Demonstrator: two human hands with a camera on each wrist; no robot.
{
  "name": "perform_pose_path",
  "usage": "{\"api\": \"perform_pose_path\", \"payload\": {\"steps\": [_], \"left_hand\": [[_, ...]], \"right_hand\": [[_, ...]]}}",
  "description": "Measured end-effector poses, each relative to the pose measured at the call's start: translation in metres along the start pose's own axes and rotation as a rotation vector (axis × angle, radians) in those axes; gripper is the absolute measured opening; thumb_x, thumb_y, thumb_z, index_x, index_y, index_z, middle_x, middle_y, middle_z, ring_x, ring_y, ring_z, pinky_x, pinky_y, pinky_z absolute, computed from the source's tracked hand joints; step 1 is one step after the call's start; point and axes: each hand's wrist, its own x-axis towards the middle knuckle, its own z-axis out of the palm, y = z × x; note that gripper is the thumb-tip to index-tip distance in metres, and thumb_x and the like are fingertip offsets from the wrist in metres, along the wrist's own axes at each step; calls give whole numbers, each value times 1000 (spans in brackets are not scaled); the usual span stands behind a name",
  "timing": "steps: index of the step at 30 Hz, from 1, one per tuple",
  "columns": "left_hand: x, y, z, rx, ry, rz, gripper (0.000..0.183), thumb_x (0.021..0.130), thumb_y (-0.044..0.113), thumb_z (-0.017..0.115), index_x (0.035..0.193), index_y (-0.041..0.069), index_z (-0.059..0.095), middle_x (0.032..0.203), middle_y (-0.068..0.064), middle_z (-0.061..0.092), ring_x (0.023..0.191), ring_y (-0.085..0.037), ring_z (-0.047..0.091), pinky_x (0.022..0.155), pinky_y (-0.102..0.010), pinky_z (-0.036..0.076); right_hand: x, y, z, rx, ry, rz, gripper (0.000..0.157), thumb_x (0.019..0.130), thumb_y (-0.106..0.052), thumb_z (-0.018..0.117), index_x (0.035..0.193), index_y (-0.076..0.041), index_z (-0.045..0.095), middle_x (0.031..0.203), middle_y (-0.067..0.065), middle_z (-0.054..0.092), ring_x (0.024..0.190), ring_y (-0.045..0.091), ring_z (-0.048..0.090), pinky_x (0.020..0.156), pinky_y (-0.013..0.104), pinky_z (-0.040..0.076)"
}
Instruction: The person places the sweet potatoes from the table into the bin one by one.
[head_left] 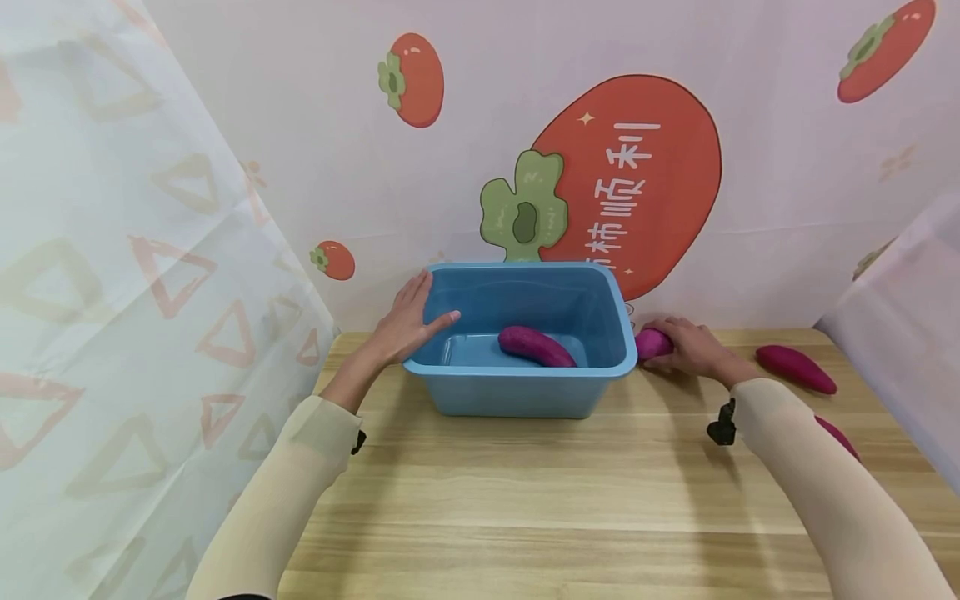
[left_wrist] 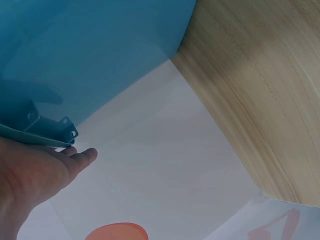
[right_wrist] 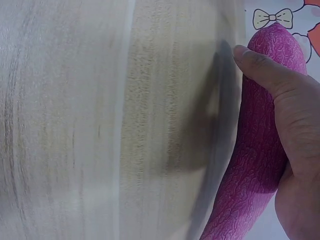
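Note:
A blue plastic basin (head_left: pixel 510 396) stands on the wooden table near the back wall. Inside it lies one purple sweet potato (head_left: pixel 536 346). My left hand (head_left: pixel 408 325) rests on the basin's left rim, thumb stretched over the inside; in the left wrist view its fingers lie along the underside of the rim. Just past the basin's right side, my right hand (head_left: pixel 692 346) grips another purple sweet potato (right_wrist: pixel 255 130). The right wrist view shows the thumb across its wrinkled skin near the rounded end, with the other fingers hidden behind it.
Two more purple sweet potatoes lie on the right of the table: one farther back (head_left: pixel 795 368), one nearer (head_left: pixel 837 437) and partly behind the right sleeve. A white cloth with printed persimmons (head_left: pixel 675 183) hangs behind; patterned cloth (head_left: pixel 172 333) also lines both sides.

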Motion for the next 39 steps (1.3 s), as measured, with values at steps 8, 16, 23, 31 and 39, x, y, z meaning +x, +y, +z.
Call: {"api": "perform_pose_path", "payload": {"steps": [8, 16, 23, 31, 39], "left_hand": [[0, 1, -1, -3, -2, -5, 102, 102, 66, 49, 171, 10, -2, 179, -8, -4, 165, -32, -3, 128, -65, 14], [-2, 2, -1, -5, -5, -2, 101, 103, 65, 49, 171, 9, -2, 179, -8, -4, 165, -33, -3, 128, -65, 15], [-1, 1, -2, 2, -2, 9, 103, 103, 65, 50, 170, 8, -1, 179, -10, -4, 165, -34, -3, 128, -65, 13], [-3, 2, -3, 2, 0, 9, 102, 103, 64, 51, 170, 7, -1, 179, -10, -3, 165, -33, -2, 128, -64, 14], [-2, 2, -3, 19, -14, 8, 104, 103, 66, 50, 170, 7, -1, 179, -10, -4, 165, -33, -5, 129, -63, 11]], "right_hand": [[-1, -7, -8, -24, 12, -24, 72, 84, -28, 92, 143, -4, 59, 137, 27, 61, 124, 50, 55, 96, 70, 47], [-2, -12, -14, -53, 14, -29, 73, 82, -27, 93, 142, -4, 59, 133, 26, 63, 119, 48, 58, 96, 68, 51], [-4, -15, -23, -50, 35, -59, 67, 83, -29, 92, 137, -5, 62, 127, 23, 65, 112, 44, 63, 90, 62, 57], [-4, -17, -37, -54, 53, -92, 62, 83, -26, 92, 133, -4, 64, 124, 24, 66, 108, 44, 65, 87, 61, 59], [-6, -21, -50, -77, 56, -117, 61, 83, -21, 92, 133, -1, 63, 126, 26, 66, 109, 44, 65, 89, 63, 59]]}}
